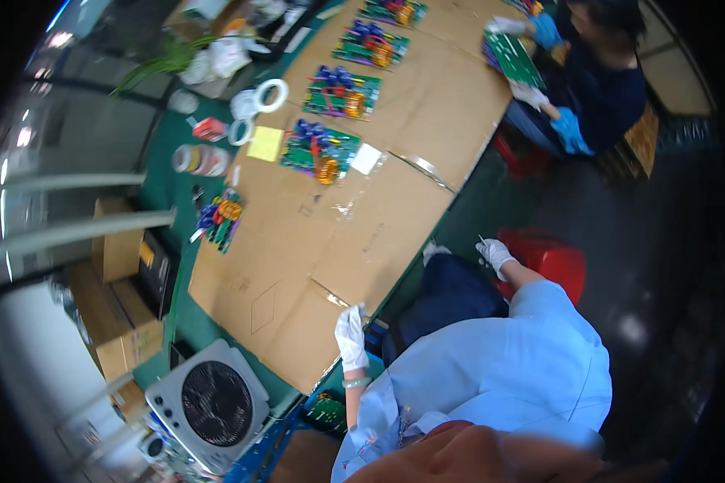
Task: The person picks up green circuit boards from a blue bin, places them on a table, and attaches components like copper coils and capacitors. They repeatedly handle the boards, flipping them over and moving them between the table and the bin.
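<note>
My left hand, in a white glove with a pale green bangle at the wrist, is at the near edge of the cardboard-covered table. Its fingers are pressed together; what they may hold is too small to make out. Off the table's right side, my right hand, also gloved in white, is closed around a thin pointed thing, mostly hidden by the fingers. The nearest circuit board carries blue parts and copper coils and lies farther up the table, apart from both hands. A smaller board lies at the left edge.
More circuit boards line the table's far part. Tape rolls, yellow notes and jars stand along the left. A fan is near left, a red stool right. A co-worker holds a green board.
</note>
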A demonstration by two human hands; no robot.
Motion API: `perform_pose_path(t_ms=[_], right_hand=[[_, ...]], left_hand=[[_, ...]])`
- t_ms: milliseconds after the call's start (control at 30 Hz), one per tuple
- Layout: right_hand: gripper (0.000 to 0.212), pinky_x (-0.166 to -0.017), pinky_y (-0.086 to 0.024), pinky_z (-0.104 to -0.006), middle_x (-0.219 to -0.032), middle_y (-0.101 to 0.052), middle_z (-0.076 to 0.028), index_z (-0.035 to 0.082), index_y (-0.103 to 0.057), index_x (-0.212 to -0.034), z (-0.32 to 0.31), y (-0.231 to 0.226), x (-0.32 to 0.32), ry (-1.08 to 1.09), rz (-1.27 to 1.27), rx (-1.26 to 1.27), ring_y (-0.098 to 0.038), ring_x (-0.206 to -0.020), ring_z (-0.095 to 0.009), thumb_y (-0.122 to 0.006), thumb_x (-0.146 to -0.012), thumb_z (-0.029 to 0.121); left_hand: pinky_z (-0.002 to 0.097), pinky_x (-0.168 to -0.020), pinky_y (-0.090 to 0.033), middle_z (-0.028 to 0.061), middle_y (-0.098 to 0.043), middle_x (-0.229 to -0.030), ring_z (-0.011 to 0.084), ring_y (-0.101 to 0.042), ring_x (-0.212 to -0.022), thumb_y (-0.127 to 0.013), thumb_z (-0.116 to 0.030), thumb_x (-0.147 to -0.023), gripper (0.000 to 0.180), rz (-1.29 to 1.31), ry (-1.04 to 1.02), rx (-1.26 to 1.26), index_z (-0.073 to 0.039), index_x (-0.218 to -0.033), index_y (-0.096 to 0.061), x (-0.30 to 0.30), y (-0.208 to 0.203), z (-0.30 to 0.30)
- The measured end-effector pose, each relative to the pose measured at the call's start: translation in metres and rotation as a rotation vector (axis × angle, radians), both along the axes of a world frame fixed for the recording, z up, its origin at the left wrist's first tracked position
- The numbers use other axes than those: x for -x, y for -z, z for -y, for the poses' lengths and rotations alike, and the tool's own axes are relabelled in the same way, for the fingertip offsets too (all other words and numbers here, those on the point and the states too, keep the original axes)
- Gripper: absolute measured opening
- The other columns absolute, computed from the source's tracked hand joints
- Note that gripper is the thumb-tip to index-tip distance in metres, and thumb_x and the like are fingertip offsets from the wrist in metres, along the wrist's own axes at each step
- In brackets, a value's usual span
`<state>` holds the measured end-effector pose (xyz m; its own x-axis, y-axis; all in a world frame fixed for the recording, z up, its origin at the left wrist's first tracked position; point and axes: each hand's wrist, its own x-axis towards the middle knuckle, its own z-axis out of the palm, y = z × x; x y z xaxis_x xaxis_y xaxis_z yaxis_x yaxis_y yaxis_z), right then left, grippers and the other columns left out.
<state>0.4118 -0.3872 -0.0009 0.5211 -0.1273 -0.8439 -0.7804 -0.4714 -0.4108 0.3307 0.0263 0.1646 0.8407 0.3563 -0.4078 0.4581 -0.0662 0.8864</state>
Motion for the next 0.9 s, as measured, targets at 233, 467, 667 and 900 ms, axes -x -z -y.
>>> perform_pose_path(t_ms=[233,467,667,900], right_hand=[[0.024,-0.078,-0.054,-0.0443,-0.102,-0.069,-0.017,0.005,-0.072,-0.105,0.053,0.091,0.083,-0.401,-0.373,0.251,-0.067,-0.093,-0.032,-0.058,-0.094,0.020],[0.064,-0.099,-0.049,-0.0469,-0.127,-0.064,-0.017,0.007,-0.071,-0.114,0.123,0.137,0.071,-0.348,-0.541,0.468,-0.061,-0.117,-0.036,-0.038,-0.099,0.059],[0.050,-0.096,-0.051,-0.0483,-0.122,-0.065,-0.015,0.014,-0.069,-0.117,0.236,0.183,0.056,-0.237,-0.452,0.764,-0.062,-0.115,-0.035,-0.037,-0.101,0.048],[0.042,-0.098,-0.048,-0.0507,-0.129,-0.061,-0.013,0.015,-0.061,-0.125,0.331,0.272,0.097,-0.268,-0.468,0.885,-0.058,-0.119,-0.036,-0.032,-0.101,0.033]], left_hand=[[0.0443,-0.110,-0.037,0.0202,-0.057,-0.132,0.0342,-0.053,-0.125,-0.071,-0.016,-0.087,0.049,0.208,0.786,-0.752,-0.002,-0.132,-0.056,-0.138,0.018,0.073],[0.0596,-0.118,-0.015,0.0300,-0.032,-0.152,0.0501,-0.026,-0.142,-0.068,-0.025,-0.087,0.073,0.076,1.062,-0.975,0.004,-0.146,-0.037,-0.170,0.079,0.090],[0.0631,-0.117,-0.011,0.0330,-0.024,-0.154,0.0538,-0.018,-0.143,-0.059,-0.030,-0.088,0.076,0.073,1.055,-1.044,0.008,-0.147,-0.031,-0.160,0.100,0.082],[0.0650,-0.116,-0.011,0.0368,-0.019,-0.154,0.0576,-0.014,-0.143,-0.048,-0.022,-0.086,0.074,-0.009,1.069,-1.069,0.011,-0.149,-0.025,-0.151,0.103,0.073]])
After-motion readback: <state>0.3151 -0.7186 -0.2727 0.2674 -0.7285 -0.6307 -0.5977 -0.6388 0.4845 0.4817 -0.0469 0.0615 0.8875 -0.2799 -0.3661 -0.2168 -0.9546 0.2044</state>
